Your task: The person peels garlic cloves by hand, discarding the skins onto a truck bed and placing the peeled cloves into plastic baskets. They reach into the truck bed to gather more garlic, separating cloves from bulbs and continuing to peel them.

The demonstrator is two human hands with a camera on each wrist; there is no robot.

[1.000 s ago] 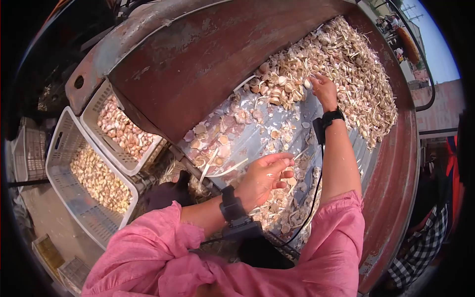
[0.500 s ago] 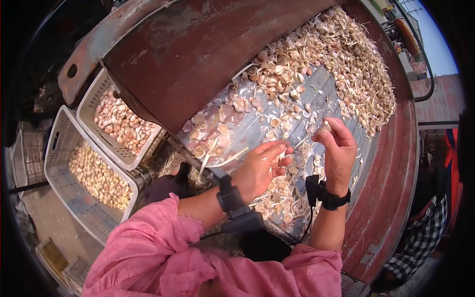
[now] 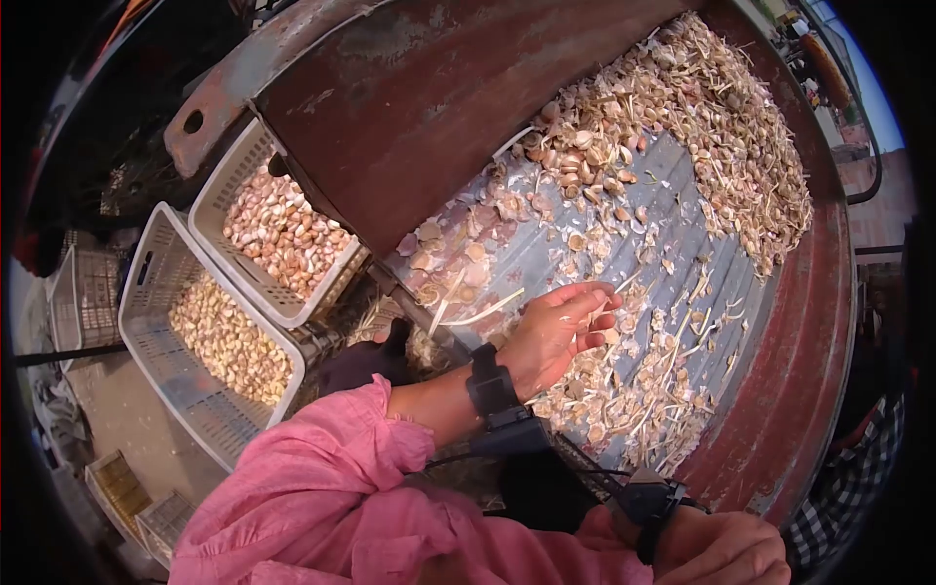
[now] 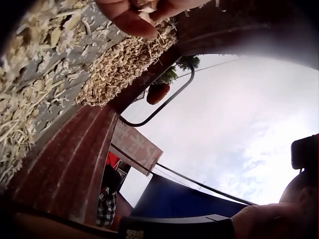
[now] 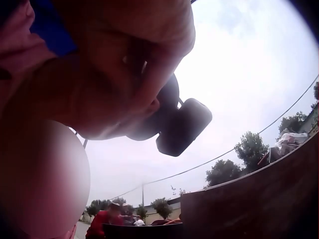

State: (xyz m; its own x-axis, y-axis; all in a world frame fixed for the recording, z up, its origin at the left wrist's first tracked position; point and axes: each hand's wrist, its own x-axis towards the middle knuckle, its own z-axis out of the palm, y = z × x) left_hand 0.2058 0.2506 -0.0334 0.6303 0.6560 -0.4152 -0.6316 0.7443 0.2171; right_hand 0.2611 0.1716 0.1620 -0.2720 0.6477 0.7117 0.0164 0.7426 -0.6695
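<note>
My left hand is over the bed's near part, fingers curled and thumb against them. In the left wrist view the left hand pinches a small pale garlic piece. Low at the right edge of my body, my right hand has its back up and fingers bent; what it may hold is hidden. The right wrist view shows the right hand dark and curled, with small bright spots between the fingers. Garlic cloves lie beyond the left hand, and loose skins lie beside and below it.
A large heap of garlic and dry stems fills the far right of the metal bed, walled by red sides. At left, one crate holds pale yellowish cloves and another crate pinkish ones. A checkered garment shows at right.
My right hand went from the heap to beside the left hand with a clove at its fingertips, then down to the lower right. My left hand keeps its pose; the head view has shifted.
</note>
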